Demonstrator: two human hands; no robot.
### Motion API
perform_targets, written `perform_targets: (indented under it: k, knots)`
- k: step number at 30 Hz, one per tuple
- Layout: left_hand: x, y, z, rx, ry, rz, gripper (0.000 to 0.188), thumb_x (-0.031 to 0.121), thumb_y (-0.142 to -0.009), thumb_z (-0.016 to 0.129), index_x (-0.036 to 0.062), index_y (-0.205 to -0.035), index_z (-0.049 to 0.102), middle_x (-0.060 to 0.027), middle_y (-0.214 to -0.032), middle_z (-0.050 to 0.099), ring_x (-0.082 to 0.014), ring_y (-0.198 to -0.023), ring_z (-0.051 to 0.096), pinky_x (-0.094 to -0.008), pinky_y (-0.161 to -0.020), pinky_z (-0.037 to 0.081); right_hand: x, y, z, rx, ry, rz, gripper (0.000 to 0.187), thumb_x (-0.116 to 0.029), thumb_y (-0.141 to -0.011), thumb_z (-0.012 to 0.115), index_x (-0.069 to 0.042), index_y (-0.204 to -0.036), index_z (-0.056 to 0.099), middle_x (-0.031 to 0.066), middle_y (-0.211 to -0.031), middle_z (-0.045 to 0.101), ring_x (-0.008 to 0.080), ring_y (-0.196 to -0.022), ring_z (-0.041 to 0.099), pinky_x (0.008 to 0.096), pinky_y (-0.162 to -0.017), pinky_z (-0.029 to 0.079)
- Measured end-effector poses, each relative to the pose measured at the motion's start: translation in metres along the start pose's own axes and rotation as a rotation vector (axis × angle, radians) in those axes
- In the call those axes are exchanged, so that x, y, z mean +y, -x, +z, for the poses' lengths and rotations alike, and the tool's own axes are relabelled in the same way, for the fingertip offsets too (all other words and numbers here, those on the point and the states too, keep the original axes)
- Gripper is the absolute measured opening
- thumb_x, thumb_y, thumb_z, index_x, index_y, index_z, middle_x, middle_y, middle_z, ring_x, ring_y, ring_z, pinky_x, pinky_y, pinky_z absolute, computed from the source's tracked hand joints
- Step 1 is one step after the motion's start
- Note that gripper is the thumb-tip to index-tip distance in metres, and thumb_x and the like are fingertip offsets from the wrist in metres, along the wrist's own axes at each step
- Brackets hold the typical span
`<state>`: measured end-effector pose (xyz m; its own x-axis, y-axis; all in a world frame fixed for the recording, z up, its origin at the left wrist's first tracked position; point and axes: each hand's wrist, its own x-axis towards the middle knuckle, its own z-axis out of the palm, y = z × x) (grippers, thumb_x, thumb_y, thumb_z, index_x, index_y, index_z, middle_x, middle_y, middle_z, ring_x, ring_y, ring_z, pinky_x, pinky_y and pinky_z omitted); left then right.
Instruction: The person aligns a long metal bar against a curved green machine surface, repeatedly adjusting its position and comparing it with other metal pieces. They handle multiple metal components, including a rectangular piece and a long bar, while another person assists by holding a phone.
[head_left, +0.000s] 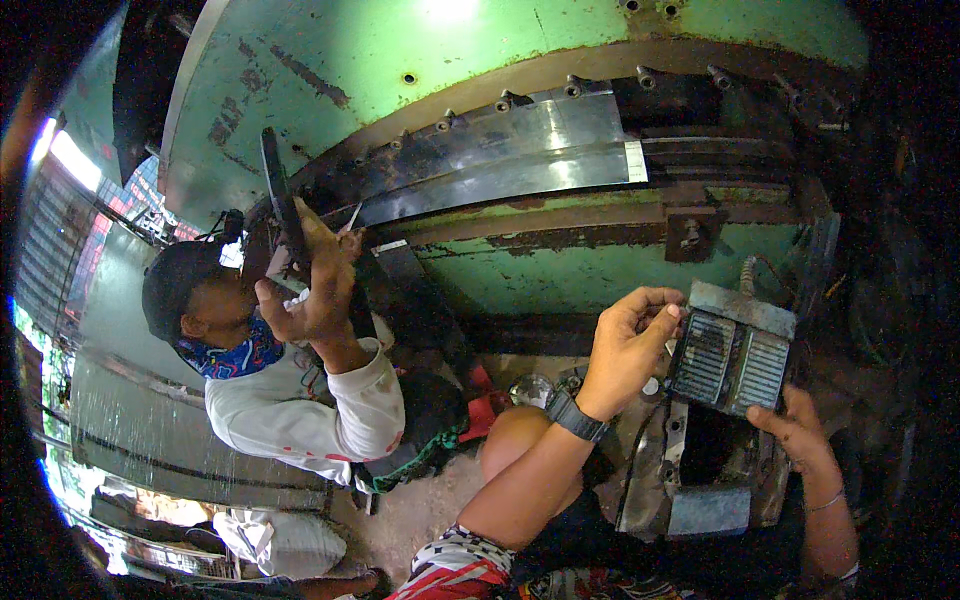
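A grey metal double foot pedal with two ribbed plates is held tilted up at the right, a spring-sleeved cable leaving its top. My left hand, a dark watch on its wrist, has thumb and fingers closed at the pedal's upper left edge; whether a small thing is also pinched there I cannot tell. At the lower right corner my right hand grips the pedal, thumb in front and fingers mostly hidden behind. Below the pedal is a worn metal frame with a dark opening.
A large green machine fills the far side, with a shiny metal sheet lying along its bed. To the left, a person in a cap and white sleeves raises a hand beside a dark bar. A white sack lies at lower left.
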<state>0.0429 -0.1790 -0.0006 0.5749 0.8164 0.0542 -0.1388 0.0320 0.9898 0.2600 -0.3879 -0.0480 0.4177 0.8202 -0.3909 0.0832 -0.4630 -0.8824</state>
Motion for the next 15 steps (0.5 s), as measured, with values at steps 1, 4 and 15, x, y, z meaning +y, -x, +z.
perform_targets:
  k: [1,4,15]
  knots:
    - [0.002,0.001,0.001,0.000,-0.003,-0.006,0.024,0.014,-0.101,0.062,-0.0029,-0.118,0.065,-0.0038,-0.095,0.070,-0.0068,-0.082,0.061,-0.0224,-0.071,0.050,-0.001,0.001,0.000,0.012,0.003,0.008,0.058,-0.026,-0.079,0.085,0.003,-0.124,0.062,0.0069,-0.114,0.068,0.0199,-0.107,0.061,0.0360,-0.101,0.045]
    - [0.007,0.002,0.004,0.002,-0.006,-0.031,0.024,0.014,-0.102,0.062,-0.0026,-0.118,0.065,-0.0038,-0.095,0.070,-0.0067,-0.082,0.061,-0.0224,-0.070,0.049,-0.002,0.002,-0.001,0.022,0.045,0.052,0.058,-0.025,-0.079,0.085,0.002,-0.125,0.062,0.0061,-0.116,0.068,0.0203,-0.109,0.061,0.0363,-0.102,0.045]
    - [0.011,0.003,0.004,0.014,-0.076,-0.029,0.025,0.015,-0.100,0.065,-0.0019,-0.118,0.067,-0.0099,-0.104,0.073,-0.0139,-0.087,0.067,-0.0304,-0.077,0.057,0.002,-0.002,-0.002,-0.066,-0.024,0.027,0.049,-0.019,-0.084,0.083,0.001,-0.125,0.065,0.0065,-0.118,0.070,0.0170,-0.109,0.062,0.0341,-0.102,0.045]
